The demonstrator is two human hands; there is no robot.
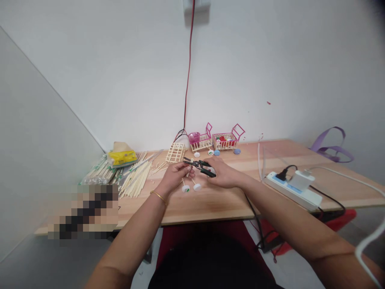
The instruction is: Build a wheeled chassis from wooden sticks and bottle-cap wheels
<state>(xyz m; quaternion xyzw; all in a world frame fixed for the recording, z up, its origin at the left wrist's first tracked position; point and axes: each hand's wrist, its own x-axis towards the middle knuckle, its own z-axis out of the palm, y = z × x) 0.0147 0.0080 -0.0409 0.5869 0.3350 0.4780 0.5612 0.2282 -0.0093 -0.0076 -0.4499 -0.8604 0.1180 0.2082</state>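
Right hand point(221, 171) outstretched (gripping pliers point(197, 163)).

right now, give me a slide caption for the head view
Right hand holds pliers, tips beside the left hand, with two pink-trimmed carts behind.

On the worktop point(216, 204), clock-wise round the pliers point(197, 164): loose sticks point(136, 182) at 8 o'clock, packet point(122, 157) on bundled sticks point(102, 171) at 9, lattice point(175, 153) at 11, 2 carts point(201, 143) at 12 and 1, power strip point(291, 193) at 4.
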